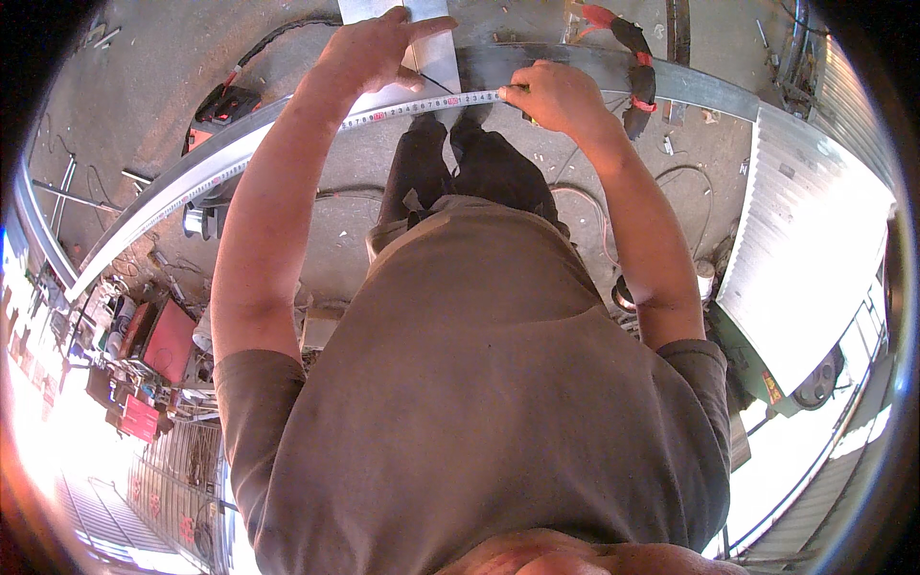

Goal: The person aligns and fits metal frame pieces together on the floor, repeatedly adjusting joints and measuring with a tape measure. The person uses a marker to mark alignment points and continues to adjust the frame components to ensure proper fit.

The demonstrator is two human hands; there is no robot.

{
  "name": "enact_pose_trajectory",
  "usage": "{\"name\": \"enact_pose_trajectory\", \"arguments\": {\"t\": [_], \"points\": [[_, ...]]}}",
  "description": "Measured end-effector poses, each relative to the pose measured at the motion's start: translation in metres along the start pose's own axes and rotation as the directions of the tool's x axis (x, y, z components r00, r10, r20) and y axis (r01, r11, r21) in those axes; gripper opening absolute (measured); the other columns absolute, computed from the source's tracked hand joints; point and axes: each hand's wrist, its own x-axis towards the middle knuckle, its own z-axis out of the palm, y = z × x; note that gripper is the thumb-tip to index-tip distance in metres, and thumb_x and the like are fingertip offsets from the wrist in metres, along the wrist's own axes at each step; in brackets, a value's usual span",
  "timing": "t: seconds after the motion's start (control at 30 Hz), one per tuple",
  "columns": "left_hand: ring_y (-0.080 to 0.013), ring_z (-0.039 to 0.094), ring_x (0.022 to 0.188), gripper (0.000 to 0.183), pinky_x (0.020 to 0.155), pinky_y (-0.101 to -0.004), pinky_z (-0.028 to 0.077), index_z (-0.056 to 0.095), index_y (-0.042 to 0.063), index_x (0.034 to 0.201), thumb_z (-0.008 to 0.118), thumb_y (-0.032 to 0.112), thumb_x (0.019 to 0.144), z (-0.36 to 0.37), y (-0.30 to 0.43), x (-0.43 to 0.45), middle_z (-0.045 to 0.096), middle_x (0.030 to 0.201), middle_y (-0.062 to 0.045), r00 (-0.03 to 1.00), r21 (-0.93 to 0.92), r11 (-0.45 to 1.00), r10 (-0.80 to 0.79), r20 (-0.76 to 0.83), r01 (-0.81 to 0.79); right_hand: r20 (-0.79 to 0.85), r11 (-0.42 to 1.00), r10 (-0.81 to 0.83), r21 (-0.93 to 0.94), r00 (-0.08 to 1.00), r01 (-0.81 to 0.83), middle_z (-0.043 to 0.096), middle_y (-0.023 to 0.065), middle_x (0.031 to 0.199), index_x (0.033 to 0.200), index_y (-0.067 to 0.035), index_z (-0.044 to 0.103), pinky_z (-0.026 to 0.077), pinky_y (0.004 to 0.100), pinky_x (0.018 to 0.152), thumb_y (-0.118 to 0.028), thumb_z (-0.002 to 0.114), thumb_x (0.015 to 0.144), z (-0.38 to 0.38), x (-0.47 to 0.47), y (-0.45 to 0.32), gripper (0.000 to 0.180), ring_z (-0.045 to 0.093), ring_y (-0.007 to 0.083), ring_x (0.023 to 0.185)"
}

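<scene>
My left hand (377, 54) rests with its fingers spread on a pale flat metal plate (440, 54), which lies across a long grey metal beam (546, 61). By the thumb, a thin dark line or rod (436, 84) slants towards the plate's lower corner; I cannot tell which it is. My right hand (557, 97) grips a tape measure, its case mostly hidden by the fingers. The white tape blade (424, 106) runs out leftward along the beam's near edge, passes behind my left forearm and continues to the far left. The blade carries black and red numerals.
A dark cable wrapped with red tape (642, 72) hangs over the beam to the right. A corrugated metal sheet (798, 237) stands further right. A black-and-orange case (223, 111), a wire spool (198, 219) and a red box (167, 341) lie left. Hoses (593, 205) cross the floor.
</scene>
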Motion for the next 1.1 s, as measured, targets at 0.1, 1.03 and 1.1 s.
{"name": "enact_pose_trajectory", "arguments": {"t": [0.1,1.03,1.1], "points": [[-0.0397,0.072,0.114,0.106,0.097,-0.052,0.061,0.042,0.048,0.162,0.093,0.034,0.071,0.0,0.0,0.0,0.067,0.131,-0.013,1.0,-0.012,1.0,-0.004,0.012,0.004,-0.015,1.0,-0.018,-0.001,1.0,0.018,0.073,0.0129,0.094,0.098,-0.013,0.079,0.059,0.0513,0.081,-0.051,0.068,0.099,0.001,0.0,0.001,0.039,0.074,0.036,0.093],[-0.0359,0.065,0.128,0.105,0.105,-0.0516,0.057,0.033,0.052,0.165,0.09,0.027,0.081,0.004,-0.005,-0.011,0.064,0.141,-0.012,0.999,0.04,0.998,0.041,-0.021,-0.04,0.1,0.997,0.078,-0.004,0.992,-0.077,0.073,0.0119,0.099,0.1,-0.013,0.079,0.057,0.0519,0.081,-0.051,0.066,0.1,-0.008,0.002,-0.006,0.041,0.072,0.0371,0.096],[-0.0365,0.064,0.131,0.101,0.108,-0.0511,0.056,0.034,0.047,0.166,0.088,0.025,0.084,0.008,-0.01,-0.019,0.061,0.148,-0.01,0.997,-0.048,0.998,0.035,-0.072,-0.038,0.104,0.996,0.085,-0.01,0.991,-0.084,0.072,0.0113,0.098,0.099,-0.012,0.079,0.055,0.0513,0.079,-0.051,0.068,0.1,-0.01,0.003,-0.008,0.04,0.071,0.0371,0.093]]}}
